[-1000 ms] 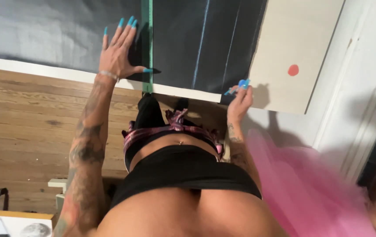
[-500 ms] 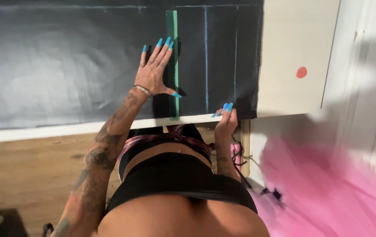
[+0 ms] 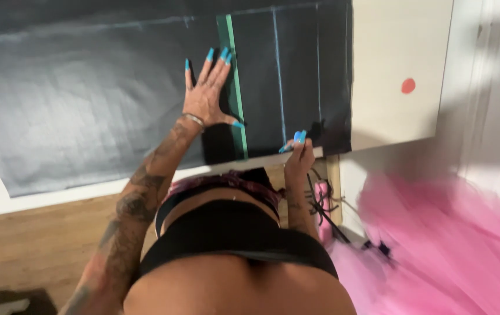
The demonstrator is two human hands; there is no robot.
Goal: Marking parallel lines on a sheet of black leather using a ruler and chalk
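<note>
Ruler [image 3: 235, 87] runs lengthwise away, pinned under flat open left hand [image 3: 206, 96].

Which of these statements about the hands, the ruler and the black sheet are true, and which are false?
1. The left hand lies flat with fingers spread on the black sheet. True.
2. The green ruler lies crosswise along the sheet's lower edge. False: it runs up the sheet, away from the person, just right of the left hand.
3. The right hand is at the sheet's near edge. True.
4. The red dot is on the black sheet. False: it is on the pale board to the right.
5. The pink fabric covers the ruler. False: it lies on the floor at lower right.
</note>
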